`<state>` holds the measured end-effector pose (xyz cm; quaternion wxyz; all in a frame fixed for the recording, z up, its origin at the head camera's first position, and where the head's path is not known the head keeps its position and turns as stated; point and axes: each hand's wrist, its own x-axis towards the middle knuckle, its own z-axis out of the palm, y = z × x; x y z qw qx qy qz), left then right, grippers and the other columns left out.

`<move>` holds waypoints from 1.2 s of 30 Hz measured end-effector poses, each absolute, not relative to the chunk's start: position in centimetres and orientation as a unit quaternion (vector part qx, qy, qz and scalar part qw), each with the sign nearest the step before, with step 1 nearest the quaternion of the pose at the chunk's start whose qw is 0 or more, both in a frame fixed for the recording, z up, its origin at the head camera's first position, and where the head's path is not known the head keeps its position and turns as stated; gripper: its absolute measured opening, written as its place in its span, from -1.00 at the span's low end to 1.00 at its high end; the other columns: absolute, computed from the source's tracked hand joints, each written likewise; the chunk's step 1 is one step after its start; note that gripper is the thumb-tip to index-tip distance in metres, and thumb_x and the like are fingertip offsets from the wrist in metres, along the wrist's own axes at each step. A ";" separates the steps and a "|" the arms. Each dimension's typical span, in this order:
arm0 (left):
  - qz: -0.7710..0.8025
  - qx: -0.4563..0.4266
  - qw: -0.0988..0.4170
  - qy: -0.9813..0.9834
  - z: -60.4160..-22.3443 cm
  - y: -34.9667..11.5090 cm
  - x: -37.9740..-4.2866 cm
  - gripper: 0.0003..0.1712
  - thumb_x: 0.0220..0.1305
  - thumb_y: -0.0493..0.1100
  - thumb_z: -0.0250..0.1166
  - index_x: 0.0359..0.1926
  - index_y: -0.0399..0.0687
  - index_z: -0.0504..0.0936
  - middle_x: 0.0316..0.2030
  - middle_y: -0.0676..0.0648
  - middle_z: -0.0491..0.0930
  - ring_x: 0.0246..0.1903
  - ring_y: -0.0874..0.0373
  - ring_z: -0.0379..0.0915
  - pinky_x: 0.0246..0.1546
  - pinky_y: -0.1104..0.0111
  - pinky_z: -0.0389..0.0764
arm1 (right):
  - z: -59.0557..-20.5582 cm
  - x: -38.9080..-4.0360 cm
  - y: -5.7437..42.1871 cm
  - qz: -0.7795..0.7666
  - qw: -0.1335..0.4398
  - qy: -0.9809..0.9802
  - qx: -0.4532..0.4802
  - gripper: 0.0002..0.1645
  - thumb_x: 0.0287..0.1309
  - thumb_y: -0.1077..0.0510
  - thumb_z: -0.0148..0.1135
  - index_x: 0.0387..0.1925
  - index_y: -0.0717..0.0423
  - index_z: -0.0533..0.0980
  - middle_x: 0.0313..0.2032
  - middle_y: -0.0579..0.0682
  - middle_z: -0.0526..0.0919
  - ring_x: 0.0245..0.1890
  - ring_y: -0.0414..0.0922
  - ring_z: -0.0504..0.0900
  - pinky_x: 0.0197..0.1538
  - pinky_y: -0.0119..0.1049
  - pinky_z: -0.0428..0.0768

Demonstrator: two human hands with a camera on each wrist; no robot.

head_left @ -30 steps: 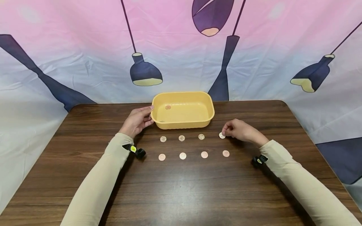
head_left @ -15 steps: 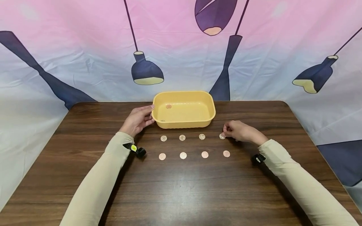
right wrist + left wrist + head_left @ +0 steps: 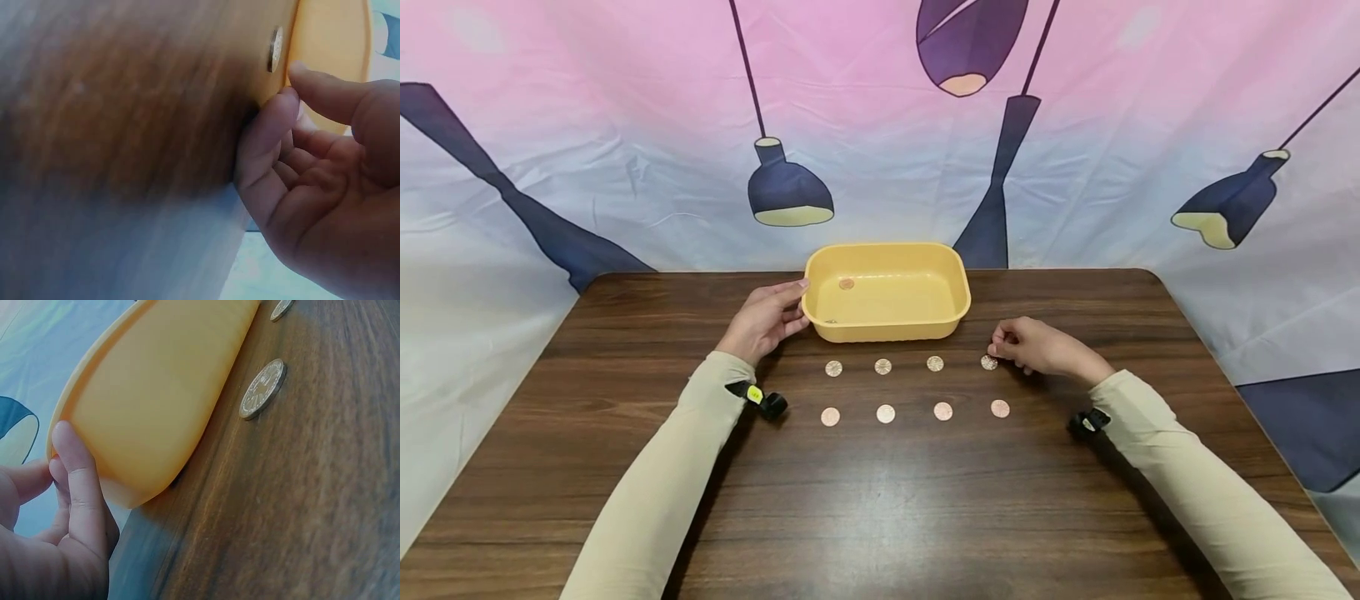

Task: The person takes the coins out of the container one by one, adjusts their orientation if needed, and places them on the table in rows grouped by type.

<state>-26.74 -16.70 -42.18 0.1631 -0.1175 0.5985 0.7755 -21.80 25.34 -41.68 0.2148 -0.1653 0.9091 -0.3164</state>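
My left hand (image 3: pixel 762 321) grips the left end of the yellow plastic tub (image 3: pixel 887 332), pinching its rim between thumb and fingers; the left wrist view shows a fingertip against the outer wall. Just right of the tub's front corner is my right hand (image 3: pixel 1033 345), its thumb and fingertips right at the upper edge of a coin (image 3: pixel 988 363) that lies flat on the table. In the right wrist view a coin (image 3: pixel 275 49) sits slightly apart from the thumb and index finger, and nothing shows between them. The other fingers are bent loosely.
Several round coins lie in two rows before the tub: a golden back row (image 3: pixel 883 367) and a pinkish front row (image 3: pixel 943 411). Inside the tub are a copper coin (image 3: pixel 847 284) and a partly hidden one. The dark wooden table (image 3: pixel 880 508) meets a printed curtain (image 3: pixel 880 167) behind.
The coin at my right fingertips has gone from pinched to lying flat on the table, with the fingertips slightly withdrawn. My left hand and the tub stay in place.
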 end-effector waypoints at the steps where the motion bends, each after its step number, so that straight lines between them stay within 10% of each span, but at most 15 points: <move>1: 0.774 -0.118 0.162 0.600 -42.2 -16.7 -26.7 -0.59 0.57 -0.09 0.26 0.27 -0.21 0.48 -0.43 0.02 0.54 -0.49 0.27 0.51 -0.40 0.50 0.68 | -41.7 -21.9 25.4 -0.326 0.211 0.907 -0.161 -0.78 0.59 0.17 0.12 -0.23 0.22 0.53 -0.50 -0.01 0.51 -0.57 -0.14 0.49 -0.46 -0.29 0.57; 16: 0.753 -0.118 0.142 0.632 -42.3 -16.7 -26.2 -0.48 0.60 -0.11 0.22 0.40 -0.29 0.43 -0.38 0.02 0.51 -0.48 0.30 0.50 -0.42 0.53 0.67 | -40.5 -24.7 22.1 -0.557 0.159 0.813 -0.059 -0.55 0.66 0.22 -0.06 0.31 0.54 0.34 0.00 0.30 0.53 -0.24 -0.12 0.68 -0.16 -0.31 0.78; 30: 0.692 -0.083 0.080 0.712 -41.9 -16.1 -25.8 -0.53 0.54 -0.07 0.31 0.26 -0.29 0.52 -0.29 -0.02 0.58 -0.46 0.31 0.56 -0.42 0.50 0.72 | -40.9 -26.4 21.1 -0.717 0.177 0.674 0.026 -0.66 0.56 0.31 0.09 0.20 0.46 0.36 -0.27 0.03 0.62 -0.39 -0.20 0.67 -0.25 -0.42 0.75; 36: 0.474 0.026 -0.051 0.879 -40.6 -16.0 -25.6 -0.72 0.48 -0.12 0.35 0.02 -0.25 0.64 -0.17 -0.12 0.66 -0.27 0.09 0.57 -0.26 0.33 0.64 | -41.2 -26.5 21.0 -0.755 0.199 0.623 0.048 -0.80 0.58 0.32 0.05 0.10 0.36 0.38 -0.37 0.01 0.65 -0.41 -0.18 0.67 -0.29 -0.39 0.75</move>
